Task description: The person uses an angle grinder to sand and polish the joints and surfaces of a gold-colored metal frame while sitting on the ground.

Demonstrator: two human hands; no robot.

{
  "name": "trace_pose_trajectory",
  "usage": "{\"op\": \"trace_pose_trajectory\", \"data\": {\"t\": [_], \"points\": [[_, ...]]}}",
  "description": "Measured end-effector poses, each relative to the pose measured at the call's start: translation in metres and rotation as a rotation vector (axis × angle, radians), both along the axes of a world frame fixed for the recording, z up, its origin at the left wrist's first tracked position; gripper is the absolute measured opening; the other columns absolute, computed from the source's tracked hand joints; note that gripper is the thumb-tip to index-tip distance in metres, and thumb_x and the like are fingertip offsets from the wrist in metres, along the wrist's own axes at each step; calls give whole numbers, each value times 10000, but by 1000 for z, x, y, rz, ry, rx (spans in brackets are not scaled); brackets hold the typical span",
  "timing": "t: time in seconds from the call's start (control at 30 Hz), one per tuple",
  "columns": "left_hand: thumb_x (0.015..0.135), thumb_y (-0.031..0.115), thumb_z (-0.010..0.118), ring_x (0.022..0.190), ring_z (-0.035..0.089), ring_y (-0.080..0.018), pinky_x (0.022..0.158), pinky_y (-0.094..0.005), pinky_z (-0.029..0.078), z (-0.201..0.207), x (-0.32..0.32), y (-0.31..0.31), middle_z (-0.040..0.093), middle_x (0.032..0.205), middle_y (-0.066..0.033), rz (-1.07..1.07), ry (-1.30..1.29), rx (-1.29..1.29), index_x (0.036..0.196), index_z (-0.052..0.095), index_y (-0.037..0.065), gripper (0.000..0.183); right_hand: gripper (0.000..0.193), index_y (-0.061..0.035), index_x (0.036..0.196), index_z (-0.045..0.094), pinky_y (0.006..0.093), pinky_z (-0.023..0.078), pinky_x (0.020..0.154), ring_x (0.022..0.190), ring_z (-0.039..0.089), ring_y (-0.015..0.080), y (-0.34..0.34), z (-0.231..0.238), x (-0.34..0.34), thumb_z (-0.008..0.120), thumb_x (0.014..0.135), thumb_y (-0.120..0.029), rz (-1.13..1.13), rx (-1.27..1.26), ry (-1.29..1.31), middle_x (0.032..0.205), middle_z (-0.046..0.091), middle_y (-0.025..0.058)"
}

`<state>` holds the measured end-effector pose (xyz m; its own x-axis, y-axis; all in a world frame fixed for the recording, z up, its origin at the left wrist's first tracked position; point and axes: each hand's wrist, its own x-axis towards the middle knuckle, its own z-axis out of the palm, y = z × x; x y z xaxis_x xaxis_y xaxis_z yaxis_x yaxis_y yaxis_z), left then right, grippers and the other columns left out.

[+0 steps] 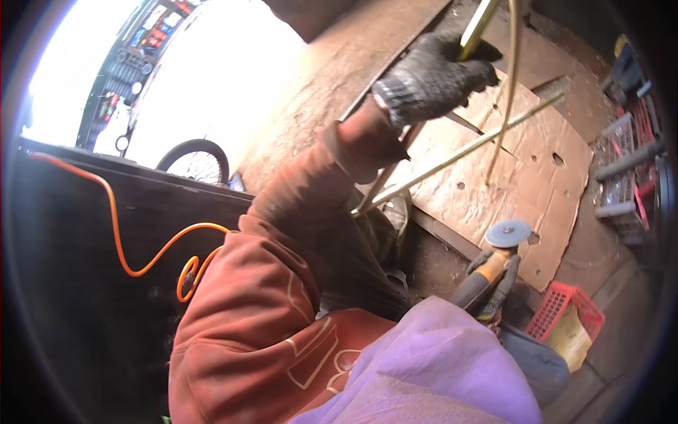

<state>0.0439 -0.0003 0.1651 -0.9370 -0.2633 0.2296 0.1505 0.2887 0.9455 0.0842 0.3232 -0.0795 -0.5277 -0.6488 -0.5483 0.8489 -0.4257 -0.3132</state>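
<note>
My left hand [432, 79], in a dark, worn knit glove, is raised at the upper middle. Its fingers are closed round a thin yellowish bar [480, 27] that runs out of the top of the view. Lower right, my gloved right hand [503, 288] grips an angle grinder [486, 274] with an orange and dark body. The grinder's pale round disc [508, 233] faces up, over the edge of a cardboard sheet [522, 169]. A long, pale straight bar [459, 153] slants across the cardboard, and a thin curved strip [510, 85] crosses it.
A red plastic basket [565, 314] stands by my right leg. Several crates [621, 166] with tools are at the far right. To the left, an orange cable [113, 212] hangs over a dark panel [78, 283], with a wheel [196, 162] behind it.
</note>
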Motion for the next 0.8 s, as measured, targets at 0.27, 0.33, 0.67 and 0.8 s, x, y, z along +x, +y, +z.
{"op": "trace_pose_trajectory", "data": {"t": [0.27, 0.33, 0.67, 0.8], "points": [[963, 194, 671, 859, 707, -137, 701, -275, 576, 2, 7, 1, 755, 967, -91, 12, -42, -21, 1218, 669, -3, 322, 709, -28, 1011, 593, 350, 560, 600, 676, 635, 253, 3, 3, -2, 495, 921, -725, -16, 48, -33, 830, 655, 128], [963, 191, 669, 858, 707, -138, 701, -275, 575, 2, 7, 2, 755, 968, -93, 13, -46, -26, 1219, 670, -3, 321, 702, -33, 1007, 591, 349, 556, 594, 670, 630, 250, 7, 5, -3, 496, 922, -724, -24, 56, -39, 825, 652, 125], [959, 182, 660, 863, 710, -149, 729, -292, 580, -2, 6, 0, 757, 973, -96, 5, -22, -32, 1213, 673, -8, 317, 669, -57, 986, 580, 342, 535, 566, 637, 603, 231, 12, 10, 0, 502, 922, -719, -74, 85, -78, 796, 638, 106], [960, 180, 655, 861, 710, -149, 732, -290, 579, -2, 10, -5, 758, 978, -100, -4, 3, -49, 1211, 674, -9, 315, 656, -67, 978, 576, 339, 526, 555, 624, 592, 224, 11, 15, 6, 504, 922, -716, -101, 99, -107, 784, 632, 98]]}}
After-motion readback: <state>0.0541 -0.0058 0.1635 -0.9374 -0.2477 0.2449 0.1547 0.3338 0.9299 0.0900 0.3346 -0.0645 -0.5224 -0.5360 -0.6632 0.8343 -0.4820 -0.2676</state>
